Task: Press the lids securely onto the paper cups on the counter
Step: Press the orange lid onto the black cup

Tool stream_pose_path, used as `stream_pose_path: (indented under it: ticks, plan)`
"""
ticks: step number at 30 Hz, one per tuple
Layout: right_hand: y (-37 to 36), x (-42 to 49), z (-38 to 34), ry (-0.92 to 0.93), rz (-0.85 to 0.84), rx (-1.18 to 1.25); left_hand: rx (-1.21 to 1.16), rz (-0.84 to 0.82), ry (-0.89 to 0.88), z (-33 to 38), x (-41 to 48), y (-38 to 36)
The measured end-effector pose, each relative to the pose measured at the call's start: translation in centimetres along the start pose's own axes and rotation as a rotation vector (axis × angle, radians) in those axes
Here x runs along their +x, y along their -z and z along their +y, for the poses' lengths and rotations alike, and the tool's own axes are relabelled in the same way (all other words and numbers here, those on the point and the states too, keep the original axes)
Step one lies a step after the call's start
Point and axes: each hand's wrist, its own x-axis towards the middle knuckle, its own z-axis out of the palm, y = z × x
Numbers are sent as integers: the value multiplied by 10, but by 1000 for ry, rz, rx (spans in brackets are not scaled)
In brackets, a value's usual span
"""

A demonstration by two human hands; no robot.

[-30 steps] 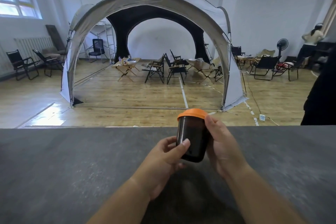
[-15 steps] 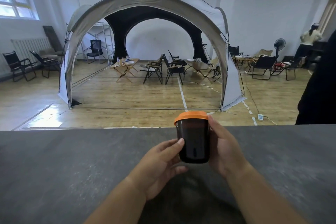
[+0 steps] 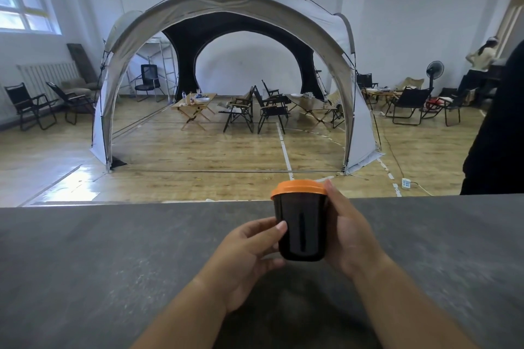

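A: Where is the cup right now?

B: The dark cup (image 3: 301, 229) is upright between both hands, over the middle of the grey surface (image 3: 85, 263), with the orange lid (image 3: 299, 187) already on top. The left hand (image 3: 249, 258) grips the lower wall, thumb across the front. The right hand (image 3: 348, 235) wraps the other side, one fingertip up by the lid's rim

A: Is it standing on the surface?

B: I cannot tell whether the base touches or hangs just above

A: How should the lid be pressed home?

B: I'd set the base flat first and keep one hand round the wall without squeezing, since a paper wall would likely buckle. Then push down with the other, working round the rim. The lid looks level from here, but its far side is hidden

A: Any edges to mind?

B: The surface's far edge runs near, behind the cup, with the wooden floor (image 3: 198, 178) beyond, so pressing straight down seems safer than pushing forward. Wide stretches of surface show on either side of the hands
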Motion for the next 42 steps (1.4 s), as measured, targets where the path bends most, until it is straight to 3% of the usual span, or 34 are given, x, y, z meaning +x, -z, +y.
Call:
stream_pose_path:
  ticks: [2, 6, 9, 13, 16, 19, 22, 29, 33, 38, 42]
  plan:
    - [0, 1, 2, 9, -5, -29, 12, 14, -23, -1, 0, 0]
    - [-4, 2, 5, 194, 72, -179, 89, 118, -111, 1, -2, -3]
    - [-4, 5, 5, 241, 117, -153, 175, 193, -150, 0, -3, -7]
    - [-1, 9, 4, 137, 98, -18, 81, 60, -42, -1, -2, -6]
    - [2, 7, 5, 24, 37, -51, 81, 69, -57, -2, -1, -3]
    - [1, 8, 8, 107, 23, -191, 130, 155, -102, -3, 0, -1]
    - [1, 11, 9, 152, 82, -158, 161, 151, -97, -4, -1, -4]
    - [6, 5, 3, -18, 30, -70, 71, 116, -98, -3, 2, 0]
    - [-1, 5, 7, 130, 48, -180, 116, 185, -131, -4, 3, 3]
    - [1, 8, 6, 111, 46, -86, 114, 60, -85, -5, 3, 1]
    - [2, 12, 9, 73, 41, -34, 229, 71, -107, -5, 3, 1]
